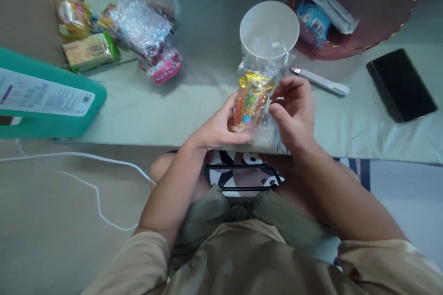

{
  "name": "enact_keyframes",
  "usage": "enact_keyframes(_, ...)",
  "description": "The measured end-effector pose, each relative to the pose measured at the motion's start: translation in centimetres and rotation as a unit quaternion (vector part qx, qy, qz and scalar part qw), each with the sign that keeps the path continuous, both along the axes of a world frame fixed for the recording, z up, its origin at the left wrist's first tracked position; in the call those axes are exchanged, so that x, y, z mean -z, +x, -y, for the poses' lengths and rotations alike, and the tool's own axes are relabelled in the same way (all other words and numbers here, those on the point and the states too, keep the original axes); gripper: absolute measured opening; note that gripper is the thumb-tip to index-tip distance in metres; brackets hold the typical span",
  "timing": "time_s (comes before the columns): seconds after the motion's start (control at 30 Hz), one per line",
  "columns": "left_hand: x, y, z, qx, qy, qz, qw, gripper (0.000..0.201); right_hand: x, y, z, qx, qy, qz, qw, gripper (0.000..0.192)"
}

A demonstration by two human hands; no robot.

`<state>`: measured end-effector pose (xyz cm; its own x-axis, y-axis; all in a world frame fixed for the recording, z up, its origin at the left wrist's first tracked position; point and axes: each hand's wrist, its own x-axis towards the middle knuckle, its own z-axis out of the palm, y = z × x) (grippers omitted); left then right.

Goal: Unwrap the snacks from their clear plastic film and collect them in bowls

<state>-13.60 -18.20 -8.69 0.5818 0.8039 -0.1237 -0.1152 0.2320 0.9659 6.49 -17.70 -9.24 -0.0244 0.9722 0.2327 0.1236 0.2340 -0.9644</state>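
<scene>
My left hand (223,124) grips a snack packet (252,101), yellow at the top with orange and coloured print, with clear plastic wrap around it. The loose wrap (266,62) reaches up against the front of a white paper cup (269,27). Just right of the packet is my right hand (294,113), its fingers bent and the thumb apart from them. I see nothing held in it; whether a fingertip touches the wrap is unclear. Behind that hand lies a slim white tool with a metal tip (320,80).
Wrapped snacks (141,27) and a green-ended packet (90,52) lie at the back left. A teal bottle (51,122) is at the left edge. On the right are a gold-rimmed dark red bowl (367,44) holding packets and a black phone (403,85). White cables (83,154) hang at left.
</scene>
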Motion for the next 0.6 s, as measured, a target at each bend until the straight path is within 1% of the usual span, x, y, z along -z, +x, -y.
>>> enact_keyframes(0.07, 0.1, -0.1, -0.2, 0.061, 0.027, -0.019, 0.998, 0.105, 0.3, 0.7, -0.7, -0.046, -0.039, -0.026, 0.998, 0.072)
enact_keyframes(0.1, 0.2, -0.1, -0.2, 0.09, 0.036, -0.025, 0.995, 0.104, 0.3, 0.9, -0.9, -0.075, -0.063, -0.041, 0.994, 0.075)
enact_keyframes(0.13, 0.2, -0.1, -0.3, 0.113, 0.039, -0.029, 0.992, 0.104, 0.2, 1.1, -1.0, -0.097, -0.082, -0.057, 0.99, 0.072)
enact_keyframes(0.17, 0.3, 0.0, -0.3, 0.128, 0.034, -0.029, 0.991, 0.105, 0.1, 1.2, -1.0, -0.111, -0.093, -0.066, 0.987, 0.064)
enact_keyframes(0.23, 0.5, 0.3, -0.2, 0.132, 0.012, -0.023, 0.991, 0.109, -0.3, 1.2, -0.9, -0.116, -0.081, -0.055, 0.988, 0.039)
enact_keyframes(0.27, 0.6, 0.5, -0.1, 0.123, 0.001, -0.02, 0.992, 0.111, -0.5, 1.1, -0.8, -0.11, -0.061, -0.035, 0.991, 0.03)
enact_keyframes(0.3, 0.6, 0.7, 0.0, 0.11, -0.007, -0.019, 0.994, 0.114, -0.6, 1.0, -0.7, -0.099, -0.033, -0.008, 0.994, 0.024)
enact_keyframes(0.4, 0.6, 1.2, 0.2, 0.056, -0.015, -0.018, 0.998, 0.114, -0.8, 0.9, -0.4, -0.037, 0.054, 0.089, 0.994, 0.018)
enact_keyframes(0.5, 0.4, 1.5, 0.1, -0.012, -0.008, -0.013, 1.0, 0.1, -0.8, 0.8, -0.2, 0.013, 0.102, 0.17, 0.98, 0.017)
enact_keyframes(0.53, 0.3, 1.5, 0.0, -0.037, 0.004, -0.012, 0.999, 0.094, -0.8, 0.7, 0.0, 0.013, 0.109, 0.188, 0.976, 0.018)
enact_keyframes(0.6, 0.3, 1.5, -0.3, -0.079, 0.047, -0.018, 0.996, 0.08, -0.9, 0.4, 0.2, -0.008, 0.118, 0.21, 0.97, 0.021)
